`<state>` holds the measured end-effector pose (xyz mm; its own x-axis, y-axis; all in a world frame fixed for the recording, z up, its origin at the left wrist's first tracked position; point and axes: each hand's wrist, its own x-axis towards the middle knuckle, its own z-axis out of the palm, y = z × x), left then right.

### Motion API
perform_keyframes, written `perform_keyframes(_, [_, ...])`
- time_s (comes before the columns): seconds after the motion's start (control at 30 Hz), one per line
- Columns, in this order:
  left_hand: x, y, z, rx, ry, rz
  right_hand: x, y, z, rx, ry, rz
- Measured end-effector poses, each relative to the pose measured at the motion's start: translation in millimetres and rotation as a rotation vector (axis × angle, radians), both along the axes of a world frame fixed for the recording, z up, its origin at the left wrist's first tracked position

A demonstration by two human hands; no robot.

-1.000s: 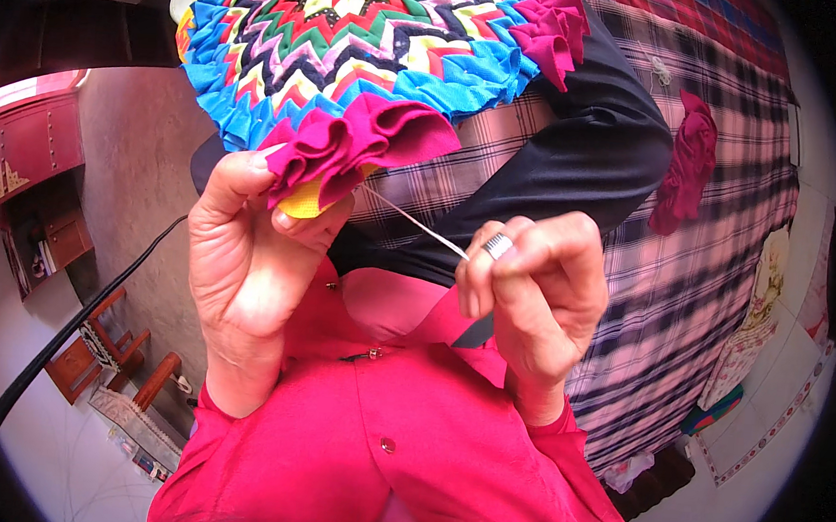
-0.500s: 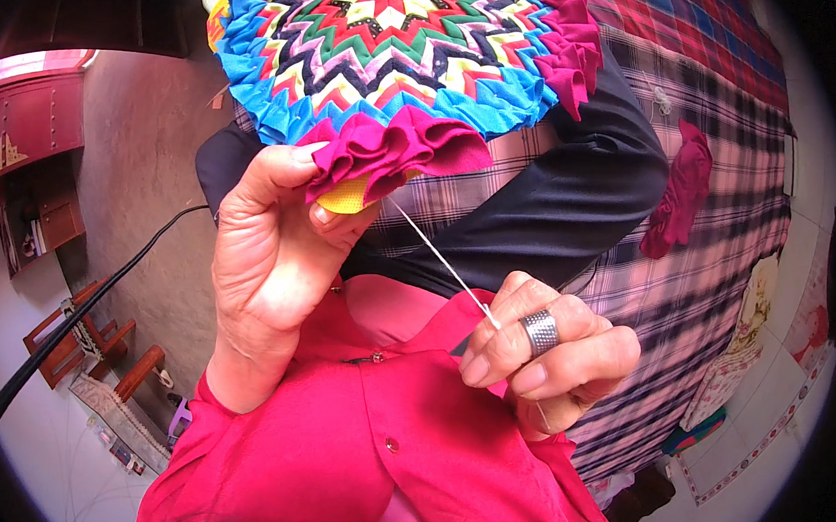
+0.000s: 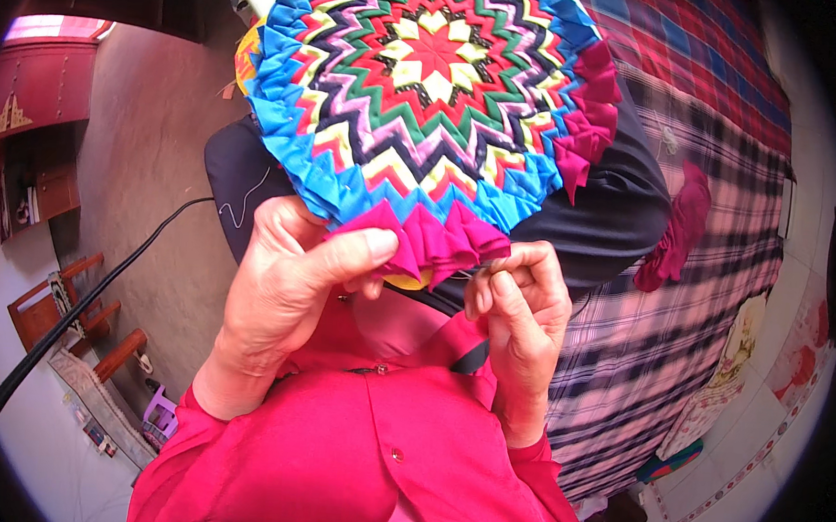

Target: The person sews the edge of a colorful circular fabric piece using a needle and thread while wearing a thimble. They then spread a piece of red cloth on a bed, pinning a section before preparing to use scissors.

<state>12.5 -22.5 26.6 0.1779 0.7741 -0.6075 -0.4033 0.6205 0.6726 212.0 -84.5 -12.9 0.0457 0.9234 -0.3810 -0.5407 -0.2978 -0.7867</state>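
Note:
A round patchwork mat (image 3: 426,137) of folded, pointed fabric rings lies over my lap, with a blue pleated rim (image 3: 295,163). My left hand (image 3: 293,272) grips its near edge, thumb on top of the magenta ruffled strip (image 3: 448,239) and fingers underneath. A sliver of yellow fabric (image 3: 407,281) peeks out below the ruffle. At the ruffle's right end my right hand (image 3: 525,311) is pinched closed, fingertips touching or nearly touching the cloth. A thin pale strand shows beside those fingertips; whatever they pinch is too small to make out.
White thread (image 3: 242,202) trails over the dark trousers at left. To the right, a magenta cloth piece (image 3: 679,224) and a small tangle of white thread (image 3: 669,140) lie on the plaid bedspread (image 3: 640,380). A black cable (image 3: 100,289) crosses the left side.
The taut white thread between my right hand and the ruffle is gone from sight. My right hand has moved up to the ruffle's edge. The mat shows lower and more fully.

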Motion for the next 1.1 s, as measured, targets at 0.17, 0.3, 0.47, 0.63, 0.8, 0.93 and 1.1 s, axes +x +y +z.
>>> perform_keyframes(0.17, [-6.8,-11.7,-16.8,0.01,0.062,-0.059,-17.5,-3.6,19.3,0.124,-0.208,0.062])
perform_keyframes(0.3, [-5.8,-14.1,-19.4,-0.01,0.022,-0.026,-20.9,21.1,18.4,0.568,-0.819,0.161])
perform_keyframes(0.47, [-5.4,-16.2,-19.1,-0.023,-0.015,-0.008,-26.0,34.4,17.3,0.718,-1.115,0.279])
perform_keyframes(0.63, [-9.3,-18.5,-19.8,-0.021,-0.073,0.011,-31.6,39.0,21.9,0.769,-1.233,0.356])
perform_keyframes(0.8, [-12.8,-20.6,-22.4,-0.016,-0.047,-0.003,-32.1,40.6,24.4,0.805,-1.292,0.446])
perform_keyframes(0.93, [-14.5,-21.5,-25.8,0.01,-0.031,-0.035,-33.7,39.5,26.6,0.794,-1.295,0.473])
perform_keyframes(1.1, [-15.9,-21.3,-21.4,0.009,-0.061,-0.014,-36.9,35.6,27.3,0.821,-1.349,0.466])
